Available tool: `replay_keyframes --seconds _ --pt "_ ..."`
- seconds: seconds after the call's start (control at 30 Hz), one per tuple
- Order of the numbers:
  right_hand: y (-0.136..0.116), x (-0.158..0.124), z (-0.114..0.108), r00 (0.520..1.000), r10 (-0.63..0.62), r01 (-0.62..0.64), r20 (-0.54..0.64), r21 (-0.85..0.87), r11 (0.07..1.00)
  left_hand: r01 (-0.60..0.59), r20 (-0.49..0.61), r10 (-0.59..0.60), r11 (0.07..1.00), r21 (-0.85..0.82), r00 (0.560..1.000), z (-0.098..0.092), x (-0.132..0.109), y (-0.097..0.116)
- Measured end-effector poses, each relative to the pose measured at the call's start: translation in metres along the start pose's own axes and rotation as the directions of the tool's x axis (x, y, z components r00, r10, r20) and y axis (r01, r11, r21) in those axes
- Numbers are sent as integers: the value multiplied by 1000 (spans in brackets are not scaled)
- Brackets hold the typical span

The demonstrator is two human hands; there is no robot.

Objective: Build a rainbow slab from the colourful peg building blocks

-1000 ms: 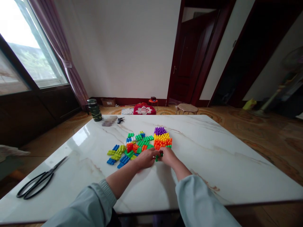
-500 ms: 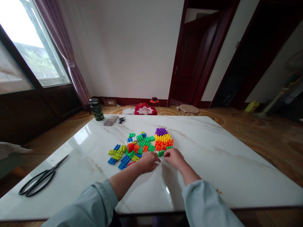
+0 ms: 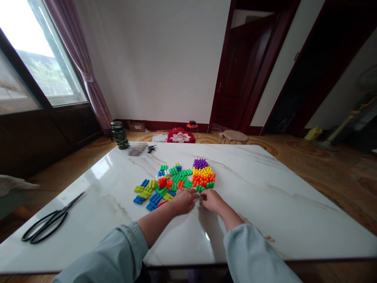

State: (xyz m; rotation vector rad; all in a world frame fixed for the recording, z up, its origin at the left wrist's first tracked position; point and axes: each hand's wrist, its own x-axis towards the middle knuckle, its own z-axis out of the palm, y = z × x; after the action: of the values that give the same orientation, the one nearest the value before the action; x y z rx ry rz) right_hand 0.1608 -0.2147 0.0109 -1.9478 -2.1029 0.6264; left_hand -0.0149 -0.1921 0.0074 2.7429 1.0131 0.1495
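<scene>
A block of small plastic pegs stands in colour rows: purple pegs (image 3: 200,163), yellow pegs (image 3: 202,171) and orange pegs (image 3: 203,180). Along its front edge are green pegs (image 3: 210,185), and a further cluster of green pegs (image 3: 200,188) sits just beyond my fingertips. My left hand (image 3: 185,201) reaches to the near side of that cluster, fingers stretched out and thumb apart. Close beside it, my right hand (image 3: 212,200) has its fingers curled together at the cluster's near right; whatever lies between them is hidden.
Left of the block lie loose pegs in groups: green pegs (image 3: 178,178), lime pegs (image 3: 145,194) and blue pegs (image 3: 152,206). Black-handled scissors (image 3: 53,220) rest at the table's left. A camouflage flask (image 3: 119,135) and small black clippers (image 3: 151,149) stand near the far edge.
The green cluster has moved slightly away from me, towards the orange row. My right hand has shifted a little left and nearer to my left hand.
</scene>
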Motion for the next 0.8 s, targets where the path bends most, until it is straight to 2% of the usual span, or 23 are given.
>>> replay_keyframes --seconds 0.2,0.43,0.6,0.8 --pt "0 2 0 996 90 -90 -15 34 995 139 -117 -153 983 -117 981 8 9 -3" --pt "6 4 2 995 83 -82 -50 21 996 -6 -103 -12 986 -169 995 16 10 -2" --pt "11 7 3 990 113 -115 -86 -18 993 -18 -119 -1 988 -155 993 18 11 1" --pt "11 7 3 989 118 -118 -87 0 993 -8 -70 2 996 -85 998 17 11 3"
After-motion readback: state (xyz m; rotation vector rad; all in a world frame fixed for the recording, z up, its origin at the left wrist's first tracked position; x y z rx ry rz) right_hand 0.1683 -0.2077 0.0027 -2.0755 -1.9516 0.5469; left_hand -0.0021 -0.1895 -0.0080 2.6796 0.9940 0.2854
